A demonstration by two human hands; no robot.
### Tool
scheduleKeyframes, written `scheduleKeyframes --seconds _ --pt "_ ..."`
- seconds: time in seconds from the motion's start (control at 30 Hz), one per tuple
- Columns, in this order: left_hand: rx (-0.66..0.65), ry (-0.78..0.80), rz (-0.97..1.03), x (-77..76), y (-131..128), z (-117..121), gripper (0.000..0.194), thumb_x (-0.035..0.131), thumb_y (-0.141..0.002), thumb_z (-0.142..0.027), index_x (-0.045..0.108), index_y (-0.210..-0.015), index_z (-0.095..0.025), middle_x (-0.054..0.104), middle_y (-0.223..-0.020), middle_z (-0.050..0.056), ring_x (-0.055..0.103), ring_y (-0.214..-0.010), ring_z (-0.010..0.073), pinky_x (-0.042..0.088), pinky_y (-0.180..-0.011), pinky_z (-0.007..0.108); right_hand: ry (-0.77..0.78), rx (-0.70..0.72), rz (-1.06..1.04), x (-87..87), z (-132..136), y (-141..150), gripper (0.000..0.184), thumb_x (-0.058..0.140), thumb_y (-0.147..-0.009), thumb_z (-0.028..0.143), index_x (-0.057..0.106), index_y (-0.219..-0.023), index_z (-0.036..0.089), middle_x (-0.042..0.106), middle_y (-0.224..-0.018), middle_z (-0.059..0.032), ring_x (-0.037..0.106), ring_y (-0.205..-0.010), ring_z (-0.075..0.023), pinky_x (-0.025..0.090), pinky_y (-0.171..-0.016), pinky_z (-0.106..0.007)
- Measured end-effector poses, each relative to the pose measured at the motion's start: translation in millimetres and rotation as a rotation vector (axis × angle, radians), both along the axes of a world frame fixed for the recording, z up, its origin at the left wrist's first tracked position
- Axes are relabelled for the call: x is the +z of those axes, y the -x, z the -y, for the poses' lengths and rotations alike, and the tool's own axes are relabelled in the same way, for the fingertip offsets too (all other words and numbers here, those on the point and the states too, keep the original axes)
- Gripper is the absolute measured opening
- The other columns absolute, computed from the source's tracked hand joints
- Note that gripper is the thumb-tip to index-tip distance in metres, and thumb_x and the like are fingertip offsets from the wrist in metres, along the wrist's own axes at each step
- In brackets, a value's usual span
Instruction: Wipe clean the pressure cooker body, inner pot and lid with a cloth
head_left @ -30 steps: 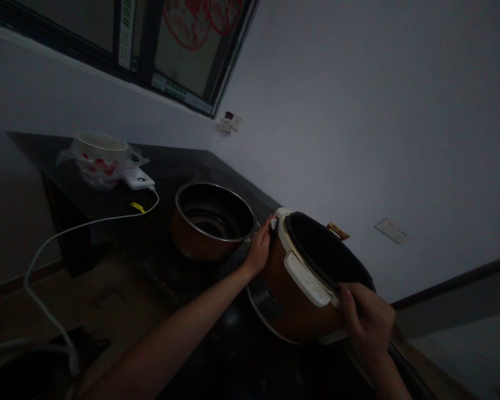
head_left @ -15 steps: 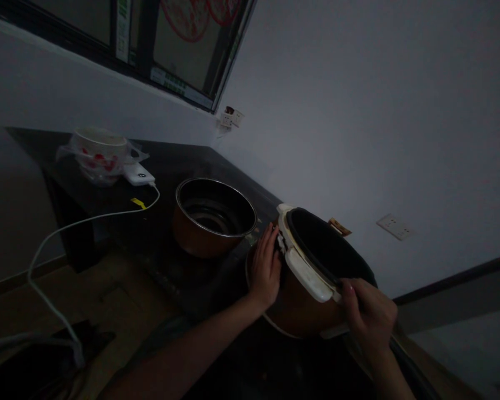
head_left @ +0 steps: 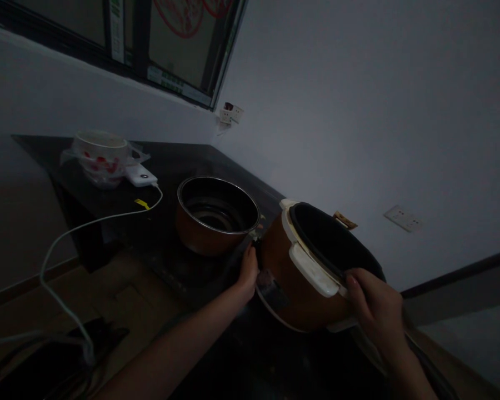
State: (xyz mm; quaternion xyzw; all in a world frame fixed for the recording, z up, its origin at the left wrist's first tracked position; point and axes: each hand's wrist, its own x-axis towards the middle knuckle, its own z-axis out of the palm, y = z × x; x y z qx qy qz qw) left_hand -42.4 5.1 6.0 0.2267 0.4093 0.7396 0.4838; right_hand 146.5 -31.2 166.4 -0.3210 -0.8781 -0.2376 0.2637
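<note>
A brown cooker (head_left: 304, 300) is located at the near end of the dark worktop (head_left: 183, 158), its dark cavity uncovered. The right hand (head_left: 377, 303) is placed at its near rim, just past the end of the white handle (head_left: 314, 270); its grip is clenched on that rim. The left hand (head_left: 246, 278) is positioned at the cooker's lower left side; contact there cannot be confirmed, and whether anything is grasped cannot be told, as the fingertips are partly hidden.

An uncovered pot (head_left: 210, 239) is noted just beyond the left fingertips. Farther back, a plastic-wrapped bowl (head_left: 100, 158) is found beside a white device (head_left: 141, 175), from which a cable (head_left: 102, 219) is hung over the worktop's edge.

Principal risk: with firm hold evidenced at one rim only, the cooker could be swung or tipped if weight is taken unevenly. The left fingers could be pinched against the pot should the narrow gap be closed. The device could be dragged off if the cable is snagged. Poor lighting is judged a contributing hazard.
</note>
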Motion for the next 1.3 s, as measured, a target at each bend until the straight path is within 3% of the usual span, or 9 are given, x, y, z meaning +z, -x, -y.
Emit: scheduleKeyframes --seconds 0.17,0.3,0.43,0.53,0.7,0.83,0.97,1.17,1.3 --pt "0.063 -0.070 -0.089 4.7 -11 13 0.046 0.034 -0.092 -0.027 0.044 -0.136 -0.019 0.036 -0.150 0.007 0.030 -0.139 0.0184 0.020 -0.115 0.038 0.051 -0.068 0.103 6.8 5 3 0.031 0.033 -0.096 0.033 0.058 -0.083 0.019 0.064 -0.069 -0.0027 0.063 -0.063 -0.0156 0.045 -0.056 -0.025" --pt "0.089 -0.315 -0.310 39.0 -8 10 0.048 0.032 -0.093 -0.027 0.037 -0.141 -0.020 0.031 -0.152 0.006 0.025 -0.140 0.0166 0.017 -0.117 0.037 0.079 -0.113 0.084 8.4 13 17 0.030 0.035 -0.096 0.034 0.059 -0.102 0.017 0.069 -0.088 -0.0068 0.066 -0.078 -0.0183 0.049 -0.067 -0.028" --pt "0.079 -0.454 -0.493 77.0 4 -2 0.047 0.031 -0.094 -0.028 0.038 -0.140 -0.023 0.029 -0.153 0.004 0.023 -0.141 0.0166 0.016 -0.117 0.038 0.130 -0.195 0.020 10.6 18 43 0.033 0.035 -0.095 0.038 0.061 -0.099 0.019 0.068 -0.086 -0.0061 0.067 -0.078 -0.0195 0.047 -0.067 -0.029" --pt "0.089 -0.474 -0.538 88.3 9 -9 0.044 0.030 -0.094 -0.025 0.044 -0.136 -0.025 0.031 -0.152 0.003 0.026 -0.140 0.0169 0.017 -0.117 0.039 0.181 -0.322 0.004 13.2 17 61 0.035 0.035 -0.095 0.041 0.063 -0.093 0.021 0.070 -0.082 -0.0049 0.068 -0.073 -0.0212 0.044 -0.061 -0.029" --pt "0.106 -0.470 -0.498 75.5 6 -12 0.047 0.031 -0.092 -0.022 0.043 -0.137 -0.024 0.033 -0.151 0.003 0.028 -0.139 0.0162 0.019 -0.117 0.038 0.194 -0.415 0.138 18.0 11 70 0.039 0.031 -0.095 0.039 0.065 -0.087 0.023 0.068 -0.062 -0.0031 0.066 -0.057 -0.0213 0.031 -0.049 -0.027" --pt "0.084 -0.328 -0.382 54.7 3 -10 0.048 0.029 -0.091 -0.020 0.041 -0.138 -0.019 0.037 -0.149 0.006 0.031 -0.138 0.0162 0.021 -0.116 0.037 0.198 -0.256 0.130 19.3 6 63 0.046 0.027 -0.095 0.042 0.064 -0.077 0.020 0.063 -0.054 -0.0018 0.063 -0.050 -0.0180 0.033 -0.048 -0.026" --pt "0.003 -0.217 -0.304 41.3 7 -1 0.046 0.033 -0.091 -0.022 0.043 -0.136 -0.019 0.038 -0.148 0.006 0.029 -0.139 0.0181 0.017 -0.117 0.038 0.164 -0.114 0.051 17.7 5 52 0.045 0.029 -0.095 0.040 0.066 -0.083 0.018 0.066 -0.059 -0.0025 0.064 -0.053 -0.0163 0.040 -0.050 -0.025" --pt "-0.010 -0.249 -0.326 40.3 2 41 0.049 0.037 -0.092 -0.023 0.033 -0.141 -0.020 0.033 -0.150 0.008 0.027 -0.139 0.0187 0.019 -0.116 0.038 0.151 -0.004 0.023 17.8 12 32 0.035 0.037 -0.092 0.031 0.068 -0.090 0.015 0.072 -0.073 -0.0056 0.067 -0.062 -0.0167 0.048 -0.054 -0.025" --pt "0.009 -0.293 -0.458 39.0 -16 77 0.054 0.037 -0.094 -0.027 0.024 -0.147 -0.026 0.010 -0.158 0.001 0.006 -0.145 0.0199 0.006 -0.119 0.040 0.154 0.091 0.036 20.6 15 21 0.030 0.040 -0.091 0.026 0.067 -0.090 0.015 0.072 -0.073 -0.0053 0.068 -0.064 -0.0165 0.050 -0.055 -0.024"
